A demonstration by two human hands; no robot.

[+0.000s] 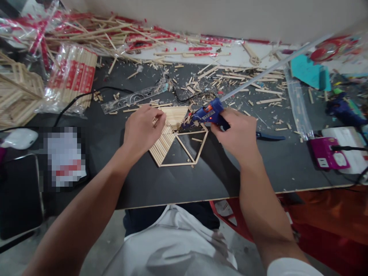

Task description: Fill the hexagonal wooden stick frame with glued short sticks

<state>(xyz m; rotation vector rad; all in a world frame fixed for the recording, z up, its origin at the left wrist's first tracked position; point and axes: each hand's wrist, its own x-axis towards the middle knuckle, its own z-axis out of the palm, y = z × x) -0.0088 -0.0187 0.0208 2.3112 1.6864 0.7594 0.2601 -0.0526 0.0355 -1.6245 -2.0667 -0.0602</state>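
A hexagonal frame of thin wooden sticks (178, 165) lies flat on the dark table (172, 188). Its left and upper-left sections are filled with sticks side by side; the lower and right sections show only outlines. My right hand (237, 130) is wrapped round a blue glue gun (207, 112) with a long clear glue stick (264, 73) out of its back. The gun's nozzle points left, over the frame's middle. My left hand (145, 128) rests at the frame's left side, its fingers curled together; what they hold, if anything, is hidden.
Cut stick pieces (270, 101) and a clear ruler (132, 98) lie behind the frame. Wrapped sticks (71, 78), a stick lattice (18, 90) and a phone (20, 195) are at left. At right are a purple power socket (327, 153) and a dark-blue tool (271, 137).
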